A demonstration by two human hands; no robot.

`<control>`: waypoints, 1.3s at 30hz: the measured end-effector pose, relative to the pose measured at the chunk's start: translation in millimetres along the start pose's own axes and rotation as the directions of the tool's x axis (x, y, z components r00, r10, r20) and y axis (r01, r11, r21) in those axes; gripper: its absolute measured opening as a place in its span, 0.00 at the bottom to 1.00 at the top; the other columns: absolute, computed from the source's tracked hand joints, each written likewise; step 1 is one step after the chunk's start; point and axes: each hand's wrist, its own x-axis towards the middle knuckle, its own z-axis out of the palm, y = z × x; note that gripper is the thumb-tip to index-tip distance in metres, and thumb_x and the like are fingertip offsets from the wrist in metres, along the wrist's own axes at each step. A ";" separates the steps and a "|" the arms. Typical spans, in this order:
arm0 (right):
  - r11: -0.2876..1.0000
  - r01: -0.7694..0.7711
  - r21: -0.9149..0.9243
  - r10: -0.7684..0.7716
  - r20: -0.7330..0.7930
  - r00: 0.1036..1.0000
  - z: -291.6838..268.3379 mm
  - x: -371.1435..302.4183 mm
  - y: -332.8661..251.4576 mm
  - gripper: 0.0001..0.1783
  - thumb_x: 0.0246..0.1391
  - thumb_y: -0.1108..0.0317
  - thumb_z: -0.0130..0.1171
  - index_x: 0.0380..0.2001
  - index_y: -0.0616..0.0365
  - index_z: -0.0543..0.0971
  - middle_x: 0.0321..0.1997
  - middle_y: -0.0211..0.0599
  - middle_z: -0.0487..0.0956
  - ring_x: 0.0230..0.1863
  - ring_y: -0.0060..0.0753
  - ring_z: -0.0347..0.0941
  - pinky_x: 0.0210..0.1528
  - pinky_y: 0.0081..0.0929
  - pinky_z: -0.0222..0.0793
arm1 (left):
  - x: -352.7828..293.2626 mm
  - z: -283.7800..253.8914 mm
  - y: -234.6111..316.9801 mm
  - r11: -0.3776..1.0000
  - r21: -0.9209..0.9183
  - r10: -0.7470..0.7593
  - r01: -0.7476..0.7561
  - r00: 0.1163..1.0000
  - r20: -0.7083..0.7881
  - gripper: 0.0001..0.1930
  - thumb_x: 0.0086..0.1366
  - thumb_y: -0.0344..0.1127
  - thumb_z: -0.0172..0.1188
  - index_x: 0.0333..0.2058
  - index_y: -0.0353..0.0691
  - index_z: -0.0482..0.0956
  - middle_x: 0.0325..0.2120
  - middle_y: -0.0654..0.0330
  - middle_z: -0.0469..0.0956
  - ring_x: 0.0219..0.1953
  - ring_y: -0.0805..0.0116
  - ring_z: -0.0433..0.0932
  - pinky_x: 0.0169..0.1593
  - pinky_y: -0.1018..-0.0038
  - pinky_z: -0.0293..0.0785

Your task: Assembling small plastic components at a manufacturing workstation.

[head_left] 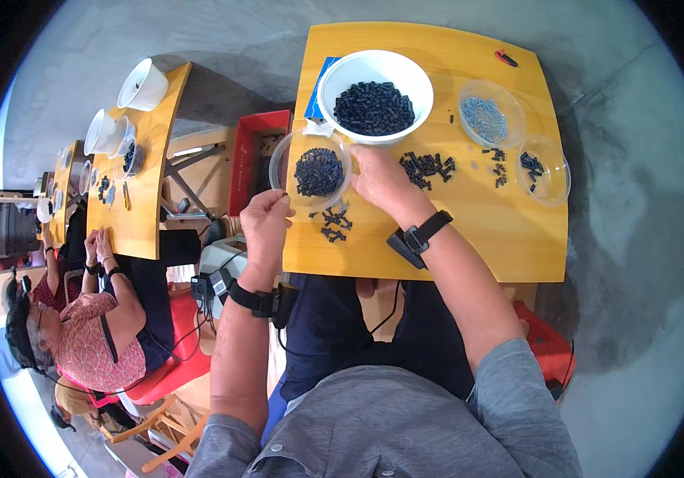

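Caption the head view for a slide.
Left hand and right hand flank a clear round tub of small dark parts beside a white bowl.

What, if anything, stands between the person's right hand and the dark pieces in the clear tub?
Only the side of the clear tub: the right hand is at its right edge, while the dark pieces lie inside. Nothing visible covers them from above.

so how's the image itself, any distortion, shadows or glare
Head view: fisheye bends the far edge of the yellow wooden table; head view: soft shadow darkens the grey floor right of it; head view: bright washed-out glare along the left rim; head view: small black parts in the left clear round plastic bowl blend together.
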 end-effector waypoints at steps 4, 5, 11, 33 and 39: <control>0.998 -0.036 -0.044 0.037 0.030 0.999 -2.4 0.6 -0.7 0.08 0.44 0.75 0.54 0.31 0.64 0.72 0.32 0.58 0.76 0.39 0.59 0.73 0.41 0.50 0.68 | 6.6 -8.8 -2.6 1.000 0.001 0.000 0.000 1.000 0.007 0.09 0.58 0.28 0.58 0.36 0.29 0.78 0.22 0.62 0.76 0.21 0.78 0.73 0.25 0.82 0.68; 0.999 -0.023 -0.050 0.024 0.029 0.999 -3.3 0.2 -1.3 0.07 0.44 0.76 0.53 0.31 0.64 0.73 0.32 0.57 0.76 0.39 0.59 0.73 0.40 0.49 0.68 | 7.4 -9.4 -1.5 1.000 -0.007 -0.006 0.006 1.000 -0.003 0.09 0.59 0.27 0.58 0.37 0.28 0.77 0.22 0.62 0.76 0.22 0.78 0.72 0.27 0.82 0.68; 0.990 -0.098 -0.099 0.108 0.099 0.989 -8.6 -0.9 -9.5 0.07 0.45 0.76 0.53 0.31 0.64 0.73 0.32 0.57 0.76 0.39 0.59 0.72 0.40 0.48 0.68 | 9.0 -10.4 -2.4 0.999 -0.042 -0.019 0.019 1.000 -0.010 0.09 0.59 0.27 0.58 0.37 0.28 0.78 0.21 0.62 0.76 0.22 0.79 0.72 0.27 0.82 0.68; 0.961 0.023 -0.276 0.007 0.108 0.994 -14.1 0.8 6.2 0.05 0.44 0.78 0.51 0.23 0.62 0.77 0.28 0.54 0.77 0.33 0.54 0.76 0.36 0.46 0.72 | -2.8 -0.9 4.6 0.985 -0.162 -0.050 0.055 0.998 0.038 0.11 0.60 0.29 0.57 0.40 0.29 0.78 0.29 0.61 0.79 0.30 0.75 0.78 0.30 0.81 0.72; 0.867 0.159 -0.473 -0.113 0.125 0.986 -17.9 -5.0 -5.3 0.03 0.46 0.78 0.50 0.25 0.66 0.74 0.30 0.54 0.76 0.32 0.52 0.77 0.33 0.43 0.73 | -15.4 -9.9 5.0 0.981 -0.191 -0.042 0.036 0.999 -0.029 0.10 0.60 0.29 0.57 0.40 0.31 0.78 0.29 0.63 0.78 0.29 0.77 0.75 0.31 0.81 0.70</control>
